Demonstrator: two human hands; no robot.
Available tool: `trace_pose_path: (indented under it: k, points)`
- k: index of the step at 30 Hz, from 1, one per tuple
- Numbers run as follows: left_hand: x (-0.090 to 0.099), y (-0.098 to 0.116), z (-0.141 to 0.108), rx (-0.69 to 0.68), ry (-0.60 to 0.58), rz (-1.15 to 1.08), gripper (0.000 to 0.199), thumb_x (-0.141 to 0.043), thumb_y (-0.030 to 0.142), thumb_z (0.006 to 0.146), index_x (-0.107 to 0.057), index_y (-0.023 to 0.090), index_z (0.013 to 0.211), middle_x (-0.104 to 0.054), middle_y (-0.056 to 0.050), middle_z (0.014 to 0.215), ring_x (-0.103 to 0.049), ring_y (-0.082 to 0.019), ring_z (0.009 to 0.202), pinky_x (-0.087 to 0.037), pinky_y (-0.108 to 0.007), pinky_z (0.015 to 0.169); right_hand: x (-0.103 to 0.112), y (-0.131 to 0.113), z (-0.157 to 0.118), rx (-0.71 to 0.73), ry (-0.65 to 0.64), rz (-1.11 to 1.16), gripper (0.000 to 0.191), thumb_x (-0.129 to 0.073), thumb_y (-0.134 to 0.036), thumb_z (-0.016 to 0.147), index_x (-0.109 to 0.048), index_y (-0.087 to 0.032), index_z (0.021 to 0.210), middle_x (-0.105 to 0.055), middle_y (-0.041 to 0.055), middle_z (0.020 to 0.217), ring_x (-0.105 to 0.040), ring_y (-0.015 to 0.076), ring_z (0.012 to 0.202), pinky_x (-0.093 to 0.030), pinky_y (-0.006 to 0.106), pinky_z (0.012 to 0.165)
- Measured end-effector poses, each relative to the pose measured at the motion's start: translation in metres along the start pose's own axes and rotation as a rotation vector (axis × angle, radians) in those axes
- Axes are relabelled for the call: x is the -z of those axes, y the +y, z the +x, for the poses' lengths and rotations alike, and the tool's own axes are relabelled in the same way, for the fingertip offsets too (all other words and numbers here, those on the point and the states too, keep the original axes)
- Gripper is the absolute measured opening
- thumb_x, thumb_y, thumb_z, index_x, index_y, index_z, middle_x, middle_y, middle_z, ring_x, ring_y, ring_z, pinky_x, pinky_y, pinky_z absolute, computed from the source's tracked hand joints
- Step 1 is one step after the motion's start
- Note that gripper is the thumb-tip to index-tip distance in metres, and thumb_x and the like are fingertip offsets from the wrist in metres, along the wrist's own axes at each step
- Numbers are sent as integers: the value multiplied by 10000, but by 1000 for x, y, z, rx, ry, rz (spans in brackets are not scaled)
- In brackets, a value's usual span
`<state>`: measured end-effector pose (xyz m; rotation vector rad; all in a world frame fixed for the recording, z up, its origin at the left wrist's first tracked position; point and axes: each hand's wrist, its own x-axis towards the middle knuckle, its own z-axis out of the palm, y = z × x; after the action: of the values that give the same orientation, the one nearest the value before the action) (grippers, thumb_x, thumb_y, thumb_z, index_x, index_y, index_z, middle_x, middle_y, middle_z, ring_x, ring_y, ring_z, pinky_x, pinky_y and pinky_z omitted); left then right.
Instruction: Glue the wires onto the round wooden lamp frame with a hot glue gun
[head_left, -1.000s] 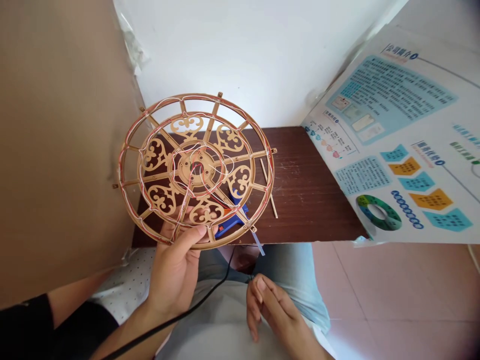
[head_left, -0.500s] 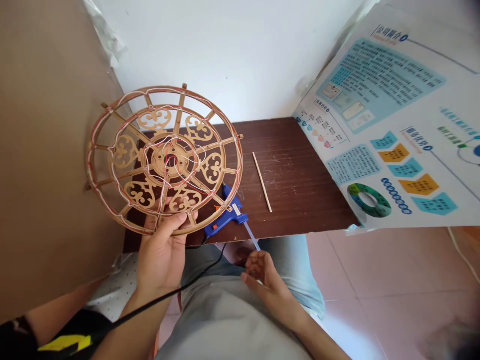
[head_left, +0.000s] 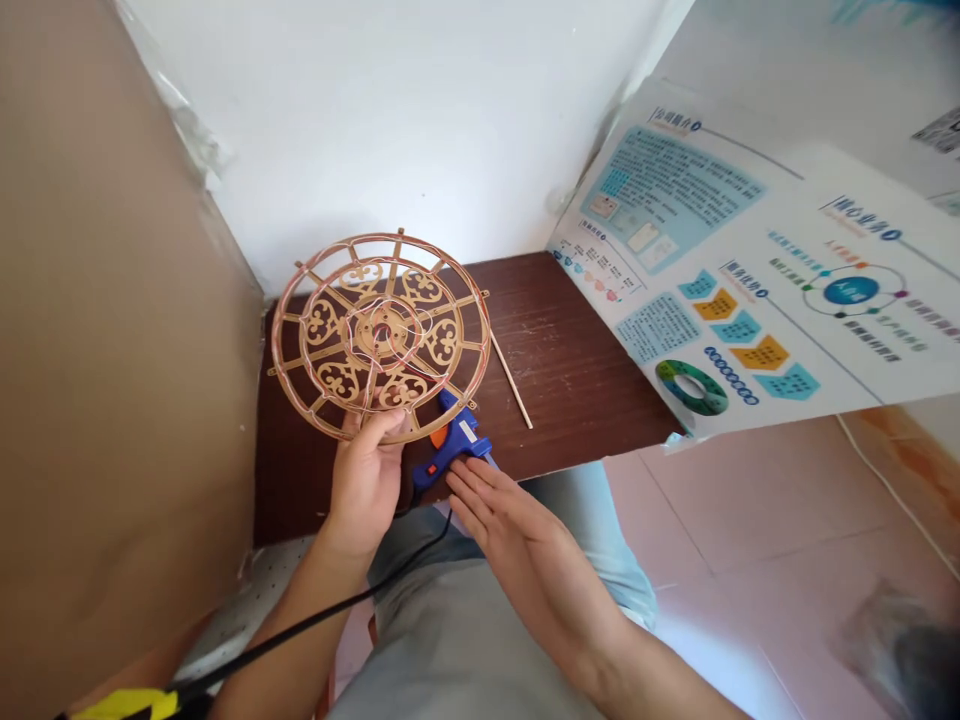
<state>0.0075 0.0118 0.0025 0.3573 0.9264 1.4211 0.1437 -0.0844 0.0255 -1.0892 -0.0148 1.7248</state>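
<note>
My left hand [head_left: 371, 475] grips the lower rim of a round gold openwork frame [head_left: 381, 335], thumb on its near face. Red and white wires run round the frame's rings and loop at its hub. A blue glue gun [head_left: 459, 440] with an orange trigger lies on the dark brown table [head_left: 577, 360], partly behind the frame's lower right edge. My right hand [head_left: 506, 505] is at the glue gun's rear end, fingers stretched out and close together, their tips at the gun. Whether they touch it I cannot tell. The hand covers most of the glue stick.
A thin wooden stick [head_left: 511, 380] lies on the table right of the frame. A black cable [head_left: 322, 612] crosses over my left forearm. Brown board [head_left: 127, 330] stands at the left, a printed panel [head_left: 750, 290] at the right, a white wall [head_left: 405, 120] behind.
The frame and my left hand have moved away from me, lower over the table. My right hand has risen from my lap to the glue gun, its curled fingers now straightened.
</note>
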Motion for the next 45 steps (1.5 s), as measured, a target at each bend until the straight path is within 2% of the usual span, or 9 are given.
trace_pose_path:
  k: [6,12,22,26,28,31,36,39,45]
  points:
    - [5,3,5,43,-59,6,379,-905,111,647,-735,236,961,-794,28,990,-726,-181,1009,-537,-415,1067,-7,0,19,-96,12,99,323,-813,-323,783,-742,-179,1064,-747,116,1339,-723,176,1032,-588,272,866]
    - [11,2,2,100,-73,14,376,-879,155,699,-729,235,1034,-797,10,1013,-750,-202,1000,-568,-382,1003,-17,7,37,74,-8,-50,389,-887,-351,753,-741,-196,1079,-716,38,1060,-516,111,730,-415,227,605]
    - [7,11,-13,111,-94,-15,388,-849,147,719,-742,280,1068,-792,0,1116,-741,-217,1089,-548,-392,1072,-22,13,62,216,-129,-384,500,-861,-637,788,-599,-216,858,-322,-111,618,-193,96,567,-154,259,519]
    - [4,13,-18,92,-117,-19,359,-829,137,743,-758,288,1061,-798,0,1104,-738,-225,1134,-535,-389,1105,-27,18,67,303,-96,-419,484,-854,-666,795,-628,-240,830,-480,-63,645,-405,139,607,-360,277,575]
    - [3,15,-20,65,-125,-14,365,-822,130,753,-762,291,1076,-800,-4,1111,-734,-240,1163,-530,-415,1125,-27,21,70,398,-45,-427,438,-807,-678,842,-676,-262,875,-630,-11,773,-584,208,799,-498,327,761]
    - [2,19,-21,-1,-96,-6,389,-819,118,762,-764,300,1101,-803,-1,1119,-728,-238,1187,-534,-414,1128,-21,24,74,533,11,-450,410,-690,-681,946,-740,-277,996,-748,44,991,-663,267,1051,-520,380,981]
    - [7,22,-12,-134,50,15,504,-901,145,685,-759,306,1141,-811,13,1093,-762,-231,1099,-588,-373,1042,-2,25,79,582,-59,-455,480,-575,-667,1034,-730,-227,926,-729,49,828,-654,207,769,-546,354,813]
    - [11,19,-4,-192,108,17,561,-934,159,652,-756,309,1163,-818,13,1078,-777,-238,1049,-605,-396,1026,7,24,77,611,-91,-440,414,-606,-643,1030,-687,-251,1136,-694,3,837,-603,158,657,-523,314,685]
    - [16,9,10,-227,171,26,586,-920,141,669,-756,319,1203,-822,15,1099,-775,-237,1077,-604,-401,1032,24,7,69,738,-232,-789,313,-580,-493,1075,-667,-271,1276,-711,84,1099,-708,223,867,-592,369,768]
